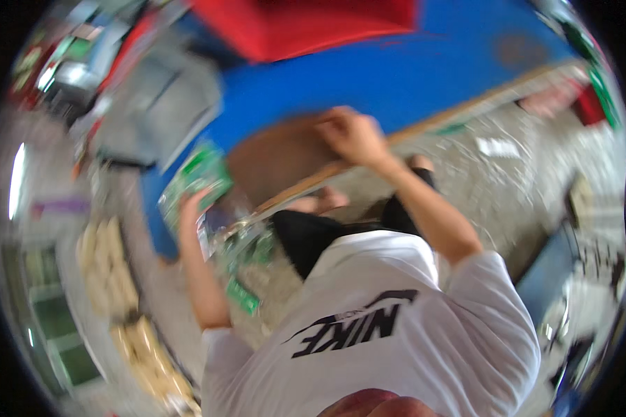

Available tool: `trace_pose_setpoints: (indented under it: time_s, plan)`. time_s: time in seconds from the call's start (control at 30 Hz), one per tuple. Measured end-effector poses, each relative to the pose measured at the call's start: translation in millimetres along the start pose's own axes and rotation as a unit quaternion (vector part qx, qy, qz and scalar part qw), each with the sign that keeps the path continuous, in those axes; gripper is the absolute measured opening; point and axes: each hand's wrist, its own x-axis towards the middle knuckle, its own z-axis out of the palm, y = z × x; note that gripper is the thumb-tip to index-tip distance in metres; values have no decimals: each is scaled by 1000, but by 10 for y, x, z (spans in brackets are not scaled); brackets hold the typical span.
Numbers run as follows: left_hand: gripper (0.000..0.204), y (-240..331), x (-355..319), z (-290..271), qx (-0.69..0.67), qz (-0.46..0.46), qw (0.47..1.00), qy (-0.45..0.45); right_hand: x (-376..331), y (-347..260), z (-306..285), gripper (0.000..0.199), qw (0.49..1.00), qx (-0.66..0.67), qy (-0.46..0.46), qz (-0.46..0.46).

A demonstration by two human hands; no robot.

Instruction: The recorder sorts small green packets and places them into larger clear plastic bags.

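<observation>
My left hand (pixel 193 203) is closed on a green and clear plastic packet (pixel 205 172) at the left end of the blue table. What the packet contains is too blurred to make out. Over the brown worn patch (pixel 275 156) near the table's front edge is my right hand (pixel 355 137). Its fingers look bent, but motion smears them, and nothing can be made out in them.
A red bin (pixel 313 28) stands on the blue table (pixel 459 62), toward the back. Left of the table is a grey crate-like container (pixel 163 104). Green and clear wrappers (pixel 247 254) lie on the floor below. Cream-coloured bundles (pixel 108 267) are farther left.
</observation>
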Motion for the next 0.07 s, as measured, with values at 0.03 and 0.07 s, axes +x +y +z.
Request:
trace_pose_setpoints:
  time_s: [0.03,0.07]
  plan:
    - [76,269,-214,284,-32,86,987,-129,-27,78,-14,19,998,-28,38,-40]
    - [76,312,-49,688,-32,89,980,-176,-17,52,90,20,994,-26,51,-89]
